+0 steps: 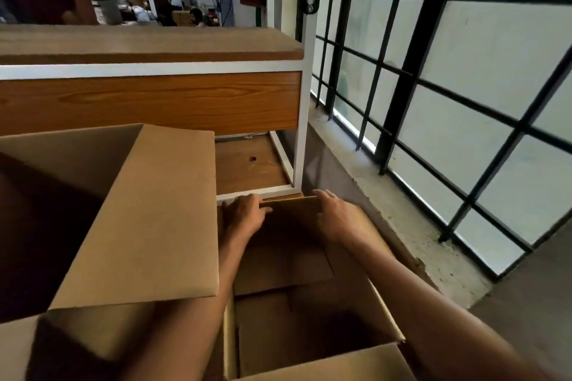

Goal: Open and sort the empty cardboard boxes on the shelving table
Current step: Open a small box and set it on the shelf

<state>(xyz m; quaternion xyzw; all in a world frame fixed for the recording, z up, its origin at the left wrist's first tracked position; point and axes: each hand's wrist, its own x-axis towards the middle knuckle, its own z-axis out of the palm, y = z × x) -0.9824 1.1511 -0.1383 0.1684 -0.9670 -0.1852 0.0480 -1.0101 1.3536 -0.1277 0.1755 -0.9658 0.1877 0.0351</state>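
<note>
An open brown cardboard box (309,318) sits low in front of me, its inside empty and dark. My left hand (244,213) and my right hand (334,213) both grip its far flap (294,206) along the top edge, close to the white frame of the shelving table (297,133). A second, larger cardboard box (148,210) stands at the left with one wide flap raised toward me; that flap hides part of my left forearm.
The shelving table has wooden shelves (148,102) in a white metal frame; its lower shelf (247,164) lies just beyond the box. A concrete ledge (387,195) and a barred window (448,102) run along the right. Distant people and clutter show behind the shelves.
</note>
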